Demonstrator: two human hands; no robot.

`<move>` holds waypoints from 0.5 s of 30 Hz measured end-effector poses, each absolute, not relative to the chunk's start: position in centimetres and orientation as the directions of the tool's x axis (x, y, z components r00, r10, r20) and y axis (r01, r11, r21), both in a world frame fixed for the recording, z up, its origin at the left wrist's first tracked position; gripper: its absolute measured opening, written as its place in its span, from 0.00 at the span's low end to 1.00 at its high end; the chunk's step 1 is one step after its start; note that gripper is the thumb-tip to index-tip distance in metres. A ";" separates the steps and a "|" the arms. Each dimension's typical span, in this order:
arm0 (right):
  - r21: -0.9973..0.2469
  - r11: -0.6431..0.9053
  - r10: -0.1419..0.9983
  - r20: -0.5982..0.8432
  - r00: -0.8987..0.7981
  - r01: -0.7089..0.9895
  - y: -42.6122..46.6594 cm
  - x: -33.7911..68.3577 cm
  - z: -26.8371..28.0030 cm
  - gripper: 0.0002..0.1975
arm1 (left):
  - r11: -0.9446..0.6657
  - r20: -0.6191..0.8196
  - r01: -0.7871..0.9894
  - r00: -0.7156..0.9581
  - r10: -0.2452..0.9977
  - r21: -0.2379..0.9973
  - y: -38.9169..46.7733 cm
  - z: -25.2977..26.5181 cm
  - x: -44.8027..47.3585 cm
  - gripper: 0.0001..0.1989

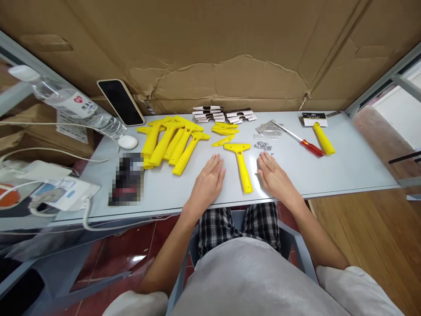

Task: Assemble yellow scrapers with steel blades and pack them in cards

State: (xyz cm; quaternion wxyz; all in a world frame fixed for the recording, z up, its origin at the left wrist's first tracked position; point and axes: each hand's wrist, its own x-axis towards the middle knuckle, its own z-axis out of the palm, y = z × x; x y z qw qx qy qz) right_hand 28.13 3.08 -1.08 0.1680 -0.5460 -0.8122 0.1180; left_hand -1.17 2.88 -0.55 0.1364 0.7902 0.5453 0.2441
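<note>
Head view, frame centre: our left hand (207,181) and right hand (275,177), empty fingers (210,165) together, flank a yellow handle (242,167) on the surface (362,164).

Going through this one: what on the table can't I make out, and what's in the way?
All in the head view:
- Dark item: blurred by pixelation.
- Metal bits: too small and heaped to count.
- Handle pile: front handles partly cover those behind.
- Card: small print unreadable.
- Palms of left hand and right hand: hidden by the hands' backs.
</note>
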 end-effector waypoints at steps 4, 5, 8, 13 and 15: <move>-0.367 0.381 0.925 0.151 -0.349 0.849 3.3 28.1 -1.1 0.38 | -0.399 0.207 0.828 0.343 0.916 0.395 2.6 -0.9 -0.7 0.31; -0.357 0.375 0.927 0.144 -0.347 0.855 3.3 28.1 -1.1 0.38 | -0.402 0.202 0.833 0.350 0.915 0.379 2.6 -1.0 -0.6 0.31; -0.318 0.362 0.932 0.101 -0.349 0.876 3.2 27.9 -1.1 0.40 | -0.410 0.192 0.840 0.364 0.911 0.355 2.5 -1.0 -0.6 0.32; -0.299 0.348 0.936 0.064 -0.345 0.889 3.3 27.8 -1.0 0.39 | -0.401 0.174 0.849 0.362 0.916 0.343 2.8 -1.2 -0.7 0.33; -0.297 0.339 0.939 0.047 -0.341 0.893 3.4 27.7 -0.9 0.38 | -0.397 0.161 0.854 0.363 0.918 0.336 2.8 -1.2 -0.7 0.32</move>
